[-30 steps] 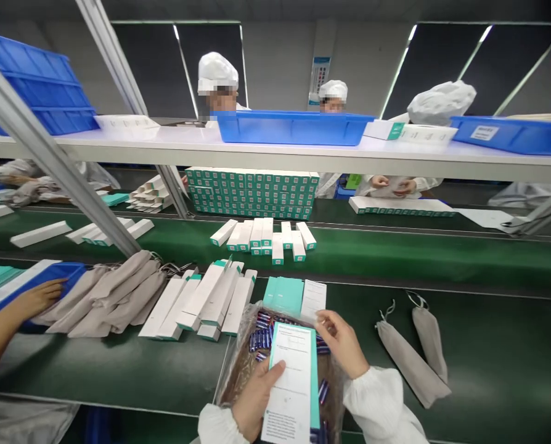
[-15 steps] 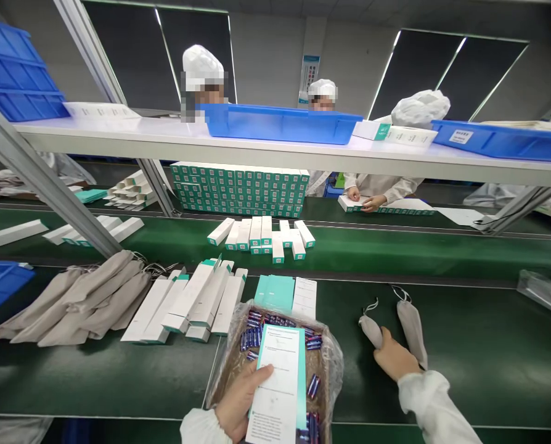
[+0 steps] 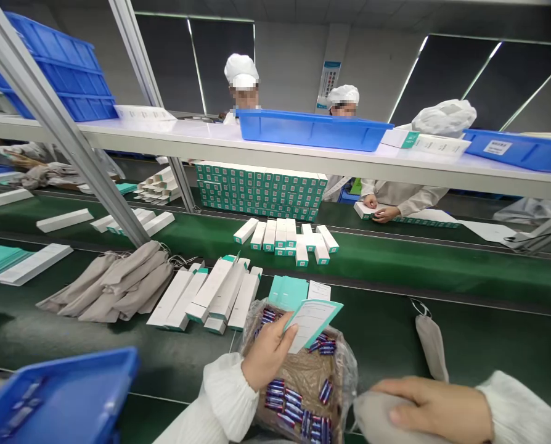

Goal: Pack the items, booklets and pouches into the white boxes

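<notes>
Pinched in my left hand [image 3: 269, 351] is a folded leaflet [image 3: 313, 322], white with print and a teal border, tilted over a plastic-lined box [image 3: 347, 376]. Several blue batteries [image 3: 291, 401] lie inside that box. At the lower right my right hand [image 3: 430, 404] is closed around a grey drawstring pouch [image 3: 379, 414], slightly blurred. Another grey pouch [image 3: 430, 345] lies on the green belt just beyond it. Behind the box are teal leaflets [image 3: 287, 292] and a white printed sheet [image 3: 319, 290].
Long white cartons [image 3: 217, 290] and a heap of grey pouches [image 3: 122, 280] lie to the left. A blue tray [image 3: 67, 394] sits at the lower left. A white shelf [image 3: 201, 139] with blue bins crosses ahead. Two people in white caps work beyond, one with hands on cartons [image 3: 418, 216].
My right hand has lifted a pouch off the belt and brought it nearer. My left hand has raised and tilted the leaflet. The view has swung left, bringing a blue tray into the lower left.
</notes>
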Motion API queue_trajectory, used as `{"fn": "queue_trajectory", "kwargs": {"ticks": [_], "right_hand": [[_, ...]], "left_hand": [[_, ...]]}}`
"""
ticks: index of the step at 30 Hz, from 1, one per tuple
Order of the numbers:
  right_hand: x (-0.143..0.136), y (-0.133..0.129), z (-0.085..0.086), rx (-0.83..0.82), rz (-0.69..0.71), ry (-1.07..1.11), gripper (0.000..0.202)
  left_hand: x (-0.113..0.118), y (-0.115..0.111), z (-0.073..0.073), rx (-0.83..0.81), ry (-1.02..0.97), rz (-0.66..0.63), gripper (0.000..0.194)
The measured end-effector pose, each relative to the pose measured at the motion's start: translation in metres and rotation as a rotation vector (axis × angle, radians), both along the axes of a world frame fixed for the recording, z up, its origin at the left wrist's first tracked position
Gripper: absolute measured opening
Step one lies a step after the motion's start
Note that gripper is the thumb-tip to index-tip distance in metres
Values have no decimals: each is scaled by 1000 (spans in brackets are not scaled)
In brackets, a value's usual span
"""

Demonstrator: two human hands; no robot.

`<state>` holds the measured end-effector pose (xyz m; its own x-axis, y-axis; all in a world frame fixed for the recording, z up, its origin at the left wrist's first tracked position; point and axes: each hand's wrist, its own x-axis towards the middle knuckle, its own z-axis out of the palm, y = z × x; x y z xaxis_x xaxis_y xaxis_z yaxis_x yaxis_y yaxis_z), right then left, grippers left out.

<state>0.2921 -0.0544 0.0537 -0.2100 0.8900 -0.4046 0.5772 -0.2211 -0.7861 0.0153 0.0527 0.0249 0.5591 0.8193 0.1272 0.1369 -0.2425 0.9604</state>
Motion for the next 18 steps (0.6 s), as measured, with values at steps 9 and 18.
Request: {"fn": "queue_trajectory", "kwargs": {"ticks": [9,18], "right_hand": [[-52,23,32,-213,15,340,58],[-80,22,20,-43,-410,460,73]], "left_hand": [[-3,-8,-11,-195,-103,-272,45],[4,-36,-46,-768,-456,-45,53]]}}
